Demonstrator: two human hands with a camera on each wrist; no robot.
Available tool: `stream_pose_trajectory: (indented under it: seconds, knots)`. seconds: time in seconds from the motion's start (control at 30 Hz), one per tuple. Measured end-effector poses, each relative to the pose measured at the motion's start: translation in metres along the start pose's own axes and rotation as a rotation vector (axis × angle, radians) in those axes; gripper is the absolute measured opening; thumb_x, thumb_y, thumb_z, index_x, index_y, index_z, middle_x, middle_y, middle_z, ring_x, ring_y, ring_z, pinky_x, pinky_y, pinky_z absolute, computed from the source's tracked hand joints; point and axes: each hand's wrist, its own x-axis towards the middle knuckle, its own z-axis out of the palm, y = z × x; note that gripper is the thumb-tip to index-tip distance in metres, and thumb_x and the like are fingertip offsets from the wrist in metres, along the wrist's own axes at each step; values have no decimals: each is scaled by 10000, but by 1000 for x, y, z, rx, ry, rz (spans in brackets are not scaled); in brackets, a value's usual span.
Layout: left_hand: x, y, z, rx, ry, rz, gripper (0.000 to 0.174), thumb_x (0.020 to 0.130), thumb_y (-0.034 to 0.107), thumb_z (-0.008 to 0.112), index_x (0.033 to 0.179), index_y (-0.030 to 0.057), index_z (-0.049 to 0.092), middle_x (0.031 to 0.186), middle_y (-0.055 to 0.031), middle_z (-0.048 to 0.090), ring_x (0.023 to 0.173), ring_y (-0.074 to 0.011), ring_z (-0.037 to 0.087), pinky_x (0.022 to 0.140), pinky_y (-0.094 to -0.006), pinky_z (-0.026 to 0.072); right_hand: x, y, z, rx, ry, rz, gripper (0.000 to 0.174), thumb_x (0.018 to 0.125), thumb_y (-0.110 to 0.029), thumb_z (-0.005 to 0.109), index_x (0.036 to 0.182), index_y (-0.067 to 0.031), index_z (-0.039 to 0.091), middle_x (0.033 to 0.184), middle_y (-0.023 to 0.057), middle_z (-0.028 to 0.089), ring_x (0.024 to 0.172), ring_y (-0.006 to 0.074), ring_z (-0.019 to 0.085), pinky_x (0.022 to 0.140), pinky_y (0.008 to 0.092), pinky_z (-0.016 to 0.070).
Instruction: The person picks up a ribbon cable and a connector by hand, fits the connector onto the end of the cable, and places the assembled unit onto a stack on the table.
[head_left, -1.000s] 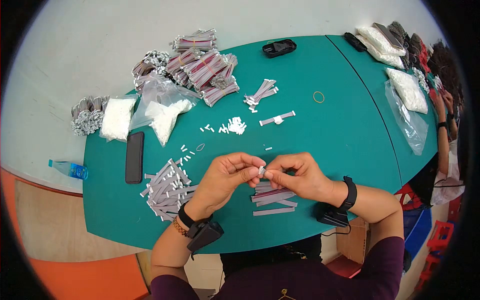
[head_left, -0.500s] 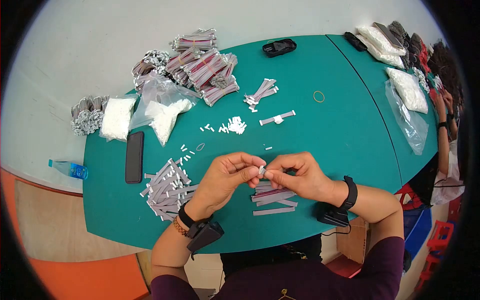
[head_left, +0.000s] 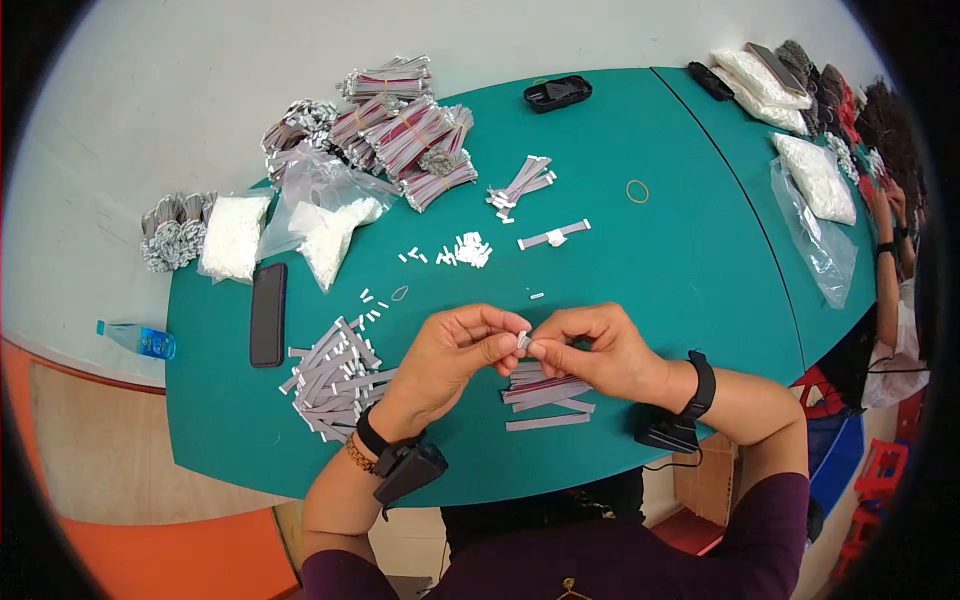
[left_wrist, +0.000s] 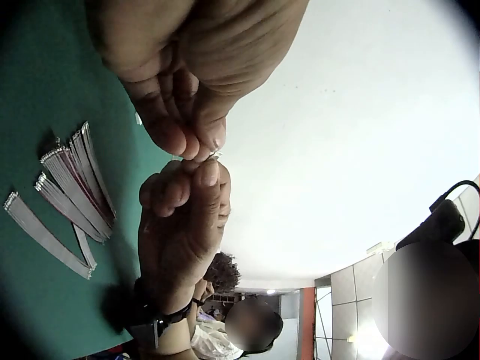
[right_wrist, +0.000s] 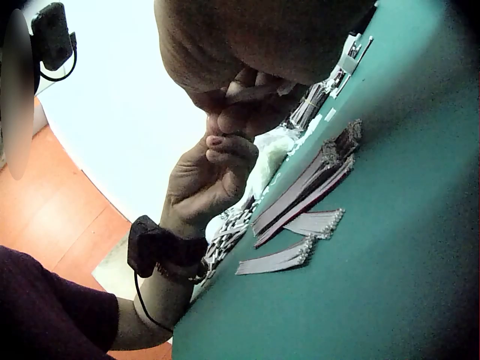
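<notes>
Item, centre of the frame: the left hand (head_left: 445,365), thumb and forefinger brought together in a pinch on a small white connector (head_left: 523,341).
Item, just to its right: the right hand (head_left: 605,358), thumb and forefinger closed on the same small work, tips almost meeting the left's. We cannot tell which part each hand grips; the fingers hide most of it, in both wrist views too.
Item, below the hands: grey ribbon cables (head_left: 548,424), laid loosely side by side on the green table (head_left: 690,270).
Item, left of centre: a fanned pile of ribbon cables with white ends (head_left: 335,390).
Item, above the hands: a heap of loose white connector housings (head_left: 470,252), with one white-ended cable (head_left: 540,241) to its right.
Item, upper left: banded cable bundles (head_left: 415,140).

Note on handling: we judge the step to be fitting or checking a connector on a cable end. We would brace the fingertips against each other, square the cable to the housing, push straight along its length, and avoid pinching the thin strip sideways, as a skewed entry could bend the terminals.
</notes>
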Motion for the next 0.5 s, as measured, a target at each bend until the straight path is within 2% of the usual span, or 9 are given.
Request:
stream_pose_trajectory:
  seconds: [0.5]
  knots:
    - [0, -2, 0, -30, -5, -3, 146, 859, 37, 600, 995, -15, 608, 858, -61, 623, 724, -115, 568, 663, -230, 472, 0, 1, -1, -6, 7, -27, 111, 881, -105, 598, 830, -9, 623, 697, 1, 590, 637, 43, 520, 563, 198, 422]
